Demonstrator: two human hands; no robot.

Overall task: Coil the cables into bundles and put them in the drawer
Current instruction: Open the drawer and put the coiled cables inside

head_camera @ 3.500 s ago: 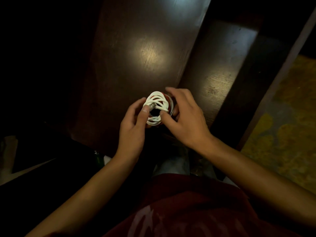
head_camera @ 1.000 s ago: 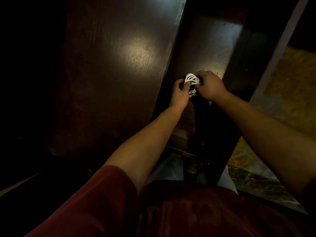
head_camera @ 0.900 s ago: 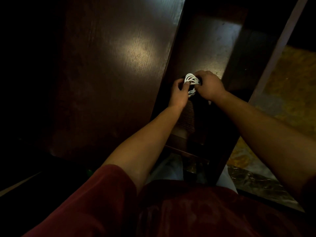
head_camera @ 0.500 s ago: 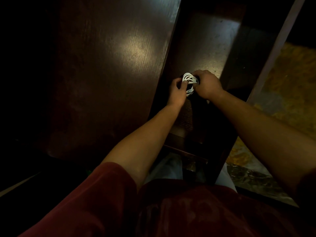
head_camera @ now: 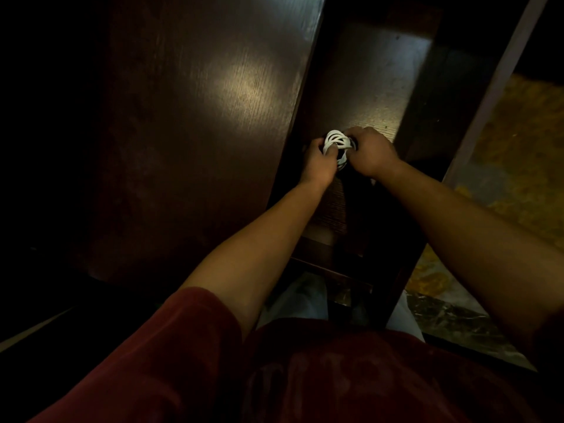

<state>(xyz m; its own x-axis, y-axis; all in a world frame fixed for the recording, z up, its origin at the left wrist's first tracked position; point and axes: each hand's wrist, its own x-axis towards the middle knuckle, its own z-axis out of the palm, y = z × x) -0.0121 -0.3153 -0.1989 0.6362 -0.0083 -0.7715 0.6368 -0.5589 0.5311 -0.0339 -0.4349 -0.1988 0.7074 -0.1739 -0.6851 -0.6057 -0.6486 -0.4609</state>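
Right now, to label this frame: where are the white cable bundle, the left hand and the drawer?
white cable bundle [head_camera: 335, 141], head view, top loops.
left hand [head_camera: 317, 163], head view, back of hand.
drawer [head_camera: 366, 87], head view, bare floor.

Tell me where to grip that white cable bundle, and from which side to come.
Pinch the cable bundle across its gathered loops, where the strands bunch together, not by a single outer loop that could pull loose. Come from above with fingers on its two opposite sides, as the left hand and right hand do now; the open drawer seems to leave most room from the top.
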